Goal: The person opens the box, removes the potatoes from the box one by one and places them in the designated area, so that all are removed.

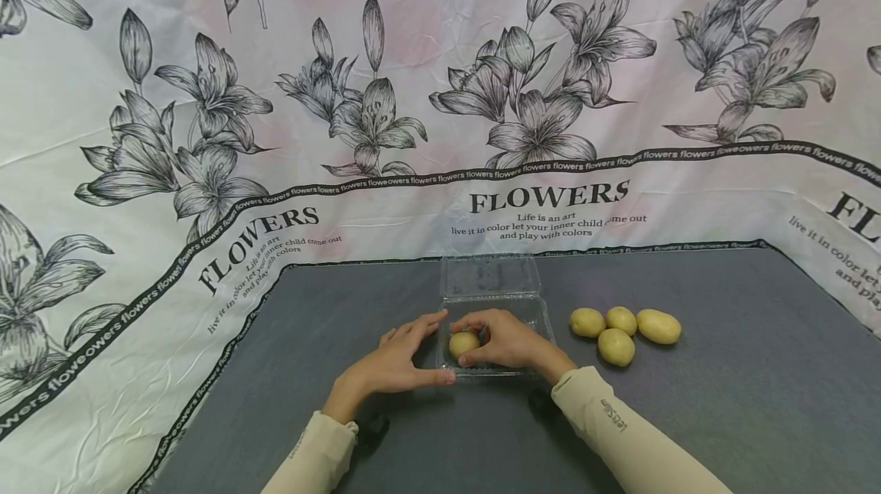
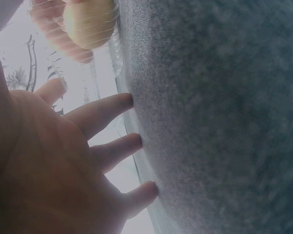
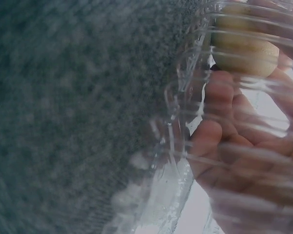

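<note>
A clear plastic clamshell box (image 1: 544,318) lies on the grey table with its lid (image 1: 490,277) raised at the back. Inside its left part sits a yellow potato (image 1: 463,345), which my right hand (image 1: 505,339) grips between thumb and fingers. The right wrist view shows that potato (image 3: 246,44) through the ribbed clear wall. My left hand (image 1: 402,360) is spread at the box's left side, thumb and fingers apart and nothing held. In the left wrist view, the fingertips (image 2: 145,189) of that hand reach the grey tabletop.
Several potatoes (image 1: 616,346) lie in a cluster on the table, right of the box. Behind the table hangs a white cloth (image 1: 406,219) printed with flowers and lettering; it also runs down the left side.
</note>
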{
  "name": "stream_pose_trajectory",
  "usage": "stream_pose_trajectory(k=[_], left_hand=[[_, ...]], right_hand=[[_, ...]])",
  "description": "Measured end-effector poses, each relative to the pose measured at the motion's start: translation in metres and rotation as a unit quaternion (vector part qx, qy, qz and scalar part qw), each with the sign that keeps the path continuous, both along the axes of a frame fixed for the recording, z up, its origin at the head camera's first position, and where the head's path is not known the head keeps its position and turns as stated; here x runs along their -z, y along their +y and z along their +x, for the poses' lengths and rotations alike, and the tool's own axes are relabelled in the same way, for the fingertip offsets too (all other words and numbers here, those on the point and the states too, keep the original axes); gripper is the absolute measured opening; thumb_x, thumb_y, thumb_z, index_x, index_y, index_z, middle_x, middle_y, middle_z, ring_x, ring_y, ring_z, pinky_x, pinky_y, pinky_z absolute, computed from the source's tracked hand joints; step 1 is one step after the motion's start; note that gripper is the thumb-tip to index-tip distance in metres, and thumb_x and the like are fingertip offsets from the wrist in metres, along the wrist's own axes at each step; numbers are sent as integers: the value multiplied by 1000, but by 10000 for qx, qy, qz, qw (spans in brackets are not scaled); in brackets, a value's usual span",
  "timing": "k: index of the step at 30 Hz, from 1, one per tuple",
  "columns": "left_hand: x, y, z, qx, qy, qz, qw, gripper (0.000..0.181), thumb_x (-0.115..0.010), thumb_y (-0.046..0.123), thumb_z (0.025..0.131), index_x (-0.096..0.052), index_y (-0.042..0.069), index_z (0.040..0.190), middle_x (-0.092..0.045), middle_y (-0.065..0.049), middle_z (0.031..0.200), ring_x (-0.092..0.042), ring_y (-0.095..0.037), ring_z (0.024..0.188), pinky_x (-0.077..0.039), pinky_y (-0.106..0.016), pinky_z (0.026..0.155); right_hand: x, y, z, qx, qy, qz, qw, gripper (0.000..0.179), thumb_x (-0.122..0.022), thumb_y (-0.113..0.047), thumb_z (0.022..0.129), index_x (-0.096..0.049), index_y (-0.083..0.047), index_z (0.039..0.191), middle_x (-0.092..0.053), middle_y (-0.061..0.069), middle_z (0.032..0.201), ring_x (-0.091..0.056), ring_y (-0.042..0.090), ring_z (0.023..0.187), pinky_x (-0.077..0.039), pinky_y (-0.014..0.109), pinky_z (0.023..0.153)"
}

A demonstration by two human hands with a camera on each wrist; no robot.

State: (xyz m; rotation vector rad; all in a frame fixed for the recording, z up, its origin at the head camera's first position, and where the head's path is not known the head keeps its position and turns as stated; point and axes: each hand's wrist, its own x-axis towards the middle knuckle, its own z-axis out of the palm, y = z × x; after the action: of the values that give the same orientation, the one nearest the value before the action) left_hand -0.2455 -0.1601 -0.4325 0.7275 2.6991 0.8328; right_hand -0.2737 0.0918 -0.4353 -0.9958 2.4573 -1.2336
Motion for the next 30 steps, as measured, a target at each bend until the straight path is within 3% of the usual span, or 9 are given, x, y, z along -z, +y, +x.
stream_pose_trajectory(k=[13, 30], left_hand=[[0, 0, -1, 10, -41, 53, 10000, 98, -69, 68, 85, -21, 33, 163, -40, -4, 163, -25, -33, 155, -9, -71, 120], [-1, 1, 0, 15, -50, 39, 10000, 98, -69, 69, 85, -20, 33, 163, -40, -3, 163, -24, -33, 155, -10, -70, 121]], right_hand=[[-1, 0, -1, 24, -261, -85, 9996, 51, -81, -21, 89, -65, -8, 135, -69, 12, 122, -67, 14, 89, -56, 27, 76], [-3, -1, 0, 185, -163, -180, 9995, 50, -81, -22, 88, -66, -11, 134, -67, 12, 130, -69, 17, 95, -57, 28, 78]])
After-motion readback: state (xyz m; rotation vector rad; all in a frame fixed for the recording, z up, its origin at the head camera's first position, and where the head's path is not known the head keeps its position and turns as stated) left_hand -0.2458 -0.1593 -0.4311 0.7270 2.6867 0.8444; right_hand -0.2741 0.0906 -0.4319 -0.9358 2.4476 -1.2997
